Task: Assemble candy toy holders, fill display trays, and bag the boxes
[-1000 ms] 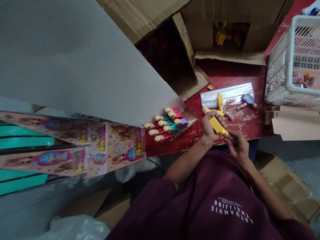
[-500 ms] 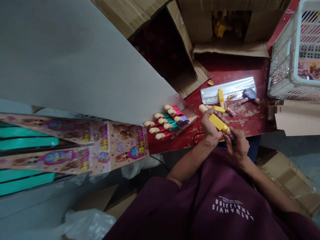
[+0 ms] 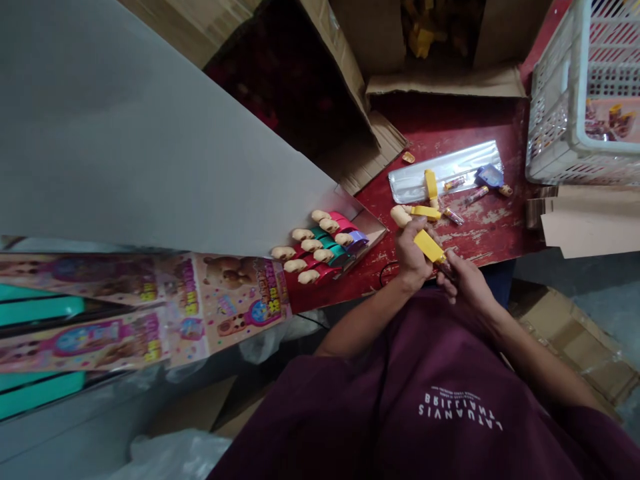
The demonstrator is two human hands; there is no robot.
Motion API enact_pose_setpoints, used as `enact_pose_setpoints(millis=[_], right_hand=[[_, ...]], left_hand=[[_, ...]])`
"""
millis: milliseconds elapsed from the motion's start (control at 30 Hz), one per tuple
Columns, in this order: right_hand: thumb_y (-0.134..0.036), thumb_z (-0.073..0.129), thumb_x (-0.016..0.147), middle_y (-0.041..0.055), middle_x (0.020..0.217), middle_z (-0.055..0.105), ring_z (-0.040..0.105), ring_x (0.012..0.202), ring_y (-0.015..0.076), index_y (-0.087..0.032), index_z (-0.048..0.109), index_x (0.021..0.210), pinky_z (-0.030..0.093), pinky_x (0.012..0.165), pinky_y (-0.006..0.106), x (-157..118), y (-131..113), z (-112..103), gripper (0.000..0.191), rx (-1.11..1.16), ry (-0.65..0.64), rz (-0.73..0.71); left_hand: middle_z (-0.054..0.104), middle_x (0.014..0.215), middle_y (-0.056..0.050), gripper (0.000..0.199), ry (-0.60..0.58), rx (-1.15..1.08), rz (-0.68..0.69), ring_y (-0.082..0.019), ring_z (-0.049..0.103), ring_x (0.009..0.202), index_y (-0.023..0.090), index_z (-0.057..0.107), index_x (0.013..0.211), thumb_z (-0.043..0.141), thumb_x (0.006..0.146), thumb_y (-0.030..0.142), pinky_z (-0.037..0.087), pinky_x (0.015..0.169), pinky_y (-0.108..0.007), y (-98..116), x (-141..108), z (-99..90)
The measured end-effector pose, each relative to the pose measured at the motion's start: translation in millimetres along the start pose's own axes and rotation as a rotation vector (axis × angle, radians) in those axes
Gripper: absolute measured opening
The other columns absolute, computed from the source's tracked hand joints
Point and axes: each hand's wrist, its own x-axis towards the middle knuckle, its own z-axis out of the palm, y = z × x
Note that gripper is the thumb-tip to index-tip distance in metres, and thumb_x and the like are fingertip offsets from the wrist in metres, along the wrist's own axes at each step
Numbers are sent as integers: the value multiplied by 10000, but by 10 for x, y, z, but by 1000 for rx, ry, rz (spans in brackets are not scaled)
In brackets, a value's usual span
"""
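My left hand [image 3: 413,259] is wrapped round a yellow plastic toy case [image 3: 429,246]. A cream animal head [image 3: 400,215] shows just beyond its fingers. My right hand [image 3: 466,279] pinches a small candy tube [image 3: 445,269] at the near end of the case; whether the tube is inside it is hidden. Close past the hands lie another yellow case [image 3: 425,213] and an upright-lying yellow one [image 3: 431,184]. Small tubes [image 3: 477,195] lie beside them, along with a blue case [image 3: 489,175] with a brown head. A clear plastic sleeve [image 3: 407,186] lies beneath some of these.
Several animal-headed toys in red, green and purple [image 3: 323,255] stand in a cardboard tray on the red table [image 3: 367,267]. Open cartons [image 3: 445,85] stand behind. A white crate [image 3: 555,143] with small packets is at right, above stacked card [image 3: 590,220]. Printed boxes [image 3: 245,300] lie left.
The view has shifted slightly, so the scene sits further left and higher. My right fingers have shifted round the tube at the case's end; my left hand keeps its hold.
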Motion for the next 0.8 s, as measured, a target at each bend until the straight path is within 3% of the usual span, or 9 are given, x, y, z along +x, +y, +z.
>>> enact_pose_setpoints(millis=[133,200,267,333,433,500,567,700,800], right_hand=[[-646,632,900,107,927,734,654,746,210,-205,674,1040,581,694,360,52,204,-61,465,-574,257,-594],[-605,626,914,128,980,740,674,831,238,-203,681,1080,577,772,384,53,259,-76,438,-700,263,-709],[-577,608,939,79,858,711,623,700,184,-207,681,1031,542,672,329,28,255,-69,388,-595,198,-587],[-598,636,917,-3,678,593,435,501,100,-202,655,926,415,488,253,-7,212,-53,396,-309,79,-283],[-652,726,817,-85,577,422,164,425,39,-190,609,874,184,372,203,-12,170,-68,480,115,-116,162],[-680,734,787,-88,571,426,163,417,40,-181,622,908,172,363,202,39,214,-119,526,154,-173,252],[-696,682,823,-45,602,517,306,430,72,-177,642,924,275,388,217,126,325,-190,530,-46,-109,108],[-621,604,913,102,926,729,645,776,201,-176,679,1051,533,709,324,322,613,-310,472,-666,102,-467],[-548,511,997,106,950,745,668,809,204,-171,672,1095,538,781,340,437,758,-365,421,-808,78,-577]], left_hand=[[506,544,72,378,46,-57,-28,-78,505,445,197,494,659,804,691,411,444,485,-238,12,47,-70],[506,550,72,395,59,-74,-39,-78,504,449,198,489,661,806,716,428,446,492,-239,5,57,-101],[502,544,66,412,55,-61,-64,-84,501,446,201,482,654,790,750,458,435,486,-242,-13,54,-141],[488,529,61,431,49,-41,-94,-89,488,436,205,469,639,761,783,487,420,478,-247,-42,49,-198],[485,534,57,443,51,-27,-123,-92,486,443,207,457,636,736,807,506,416,489,-249,-115,69,-322],[509,559,54,428,57,-13,-142,-94,503,462,204,474,662,746,794,508,421,502,-247,-188,112,-424],[525,582,59,415,87,2,-165,-94,520,482,200,497,703,758,777,514,433,527,-243,-279,180,-525],[506,606,87,426,241,-14,-146,-81,521,503,197,502,765,770,759,527,419,564,-224,-456,365,-671],[491,616,92,401,291,2,-142,-83,509,512,196,510,787,763,764,507,403,569,-222,-549,501,-723]])
